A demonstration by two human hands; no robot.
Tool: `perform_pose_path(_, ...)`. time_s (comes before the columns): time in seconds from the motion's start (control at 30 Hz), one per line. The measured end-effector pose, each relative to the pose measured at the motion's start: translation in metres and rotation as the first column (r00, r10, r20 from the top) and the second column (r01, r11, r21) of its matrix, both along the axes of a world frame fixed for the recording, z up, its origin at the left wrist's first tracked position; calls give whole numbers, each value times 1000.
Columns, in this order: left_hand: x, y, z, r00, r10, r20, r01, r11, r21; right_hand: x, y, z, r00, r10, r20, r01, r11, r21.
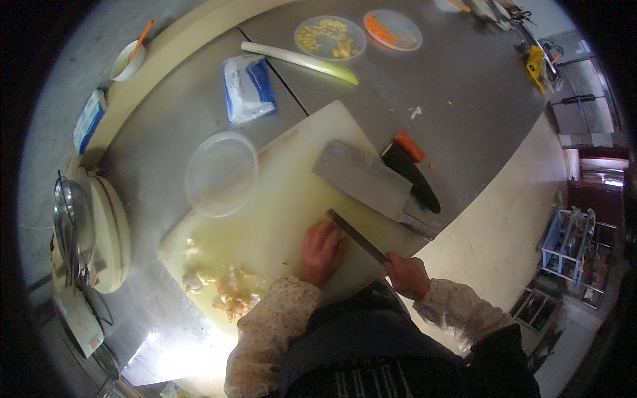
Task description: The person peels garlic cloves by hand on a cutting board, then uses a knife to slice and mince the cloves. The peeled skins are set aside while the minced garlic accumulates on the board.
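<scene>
On a white cutting board [283,199], my left hand [322,252] lies with its fingers curled; whether it holds anything is hidden. My right hand [408,276] grips a knife [357,236], its narrow edge seen from above, the blade's far end beside my left fingers. A broad cleaver [363,179] rests flat on the board's right part. Chopped pale pieces, perhaps meat [236,293], lie at the board's lower left. A clear round plastic dish [222,174] overlaps the left edge of the board. Off the right edge are a dark green cucumber or zucchini piece [410,176] and a carrot piece [409,146].
Farther back are a leek or scallion stalk [298,62], a blue and white packet [249,89], a plate of yellowish pieces [329,37] and a plate of chopped carrot [392,31]. A bowl [128,61] stands upper left; round boards [107,234] lean at left.
</scene>
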State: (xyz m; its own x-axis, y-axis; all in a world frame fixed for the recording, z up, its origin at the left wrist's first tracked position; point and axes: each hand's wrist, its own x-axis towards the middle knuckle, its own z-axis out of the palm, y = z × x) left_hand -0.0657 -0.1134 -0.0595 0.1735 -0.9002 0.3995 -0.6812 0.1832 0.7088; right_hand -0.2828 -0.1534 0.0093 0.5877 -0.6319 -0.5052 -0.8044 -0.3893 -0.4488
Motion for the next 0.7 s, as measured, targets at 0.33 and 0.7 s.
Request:
perform_pose_path(0.33, 0, 1, -8, 999, -2, 34, 2, 1000, 10, 0, -19, 20, 974, 218, -61, -223, 972, -74)
perform_pose_path(0.7, 1, 3, -4, 999, 1, 52, -2, 1000, 13, 20, -15, 6, 966, 184, -182, -171, 982, 83)
